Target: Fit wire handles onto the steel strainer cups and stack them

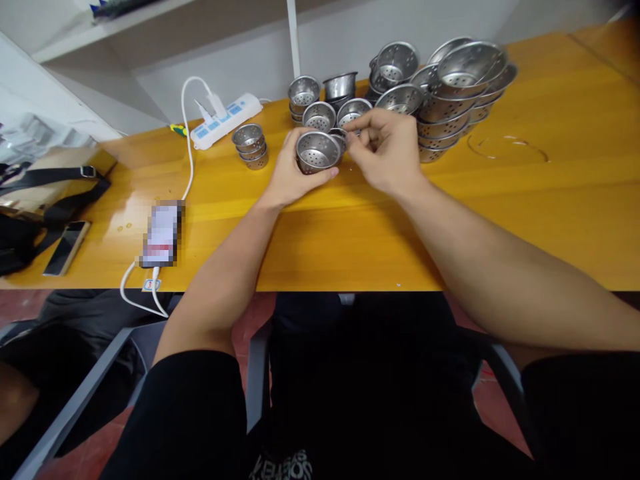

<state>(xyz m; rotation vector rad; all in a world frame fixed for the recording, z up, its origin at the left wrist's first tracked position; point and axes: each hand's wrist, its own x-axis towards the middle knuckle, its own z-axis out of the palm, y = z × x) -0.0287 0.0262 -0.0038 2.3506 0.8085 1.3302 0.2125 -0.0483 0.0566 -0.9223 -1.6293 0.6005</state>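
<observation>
My left hand [290, 172] curls round a small perforated metal strainer basket [318, 152], tilted so that its holed bottom shows. Just behind its right side the rim of another strainer basket [341, 140] peeks out, mostly hidden. The fingertips of my right hand [387, 148] are pinched together at that rim. Something thin and wire-like seems to be between them, too small to make out. Single and stacked strainer baskets [319, 117] stand right behind both hands. To the left is a separate short stack of strainer baskets [250, 147].
Taller stacks of larger strainers [447, 120] rise at the right, with thin curved wires [507, 141] beside them. A power strip [227, 121] feeds a white cable to a phone [163, 233]. Another phone [67, 248] and a black strap [60, 175] lie at left.
</observation>
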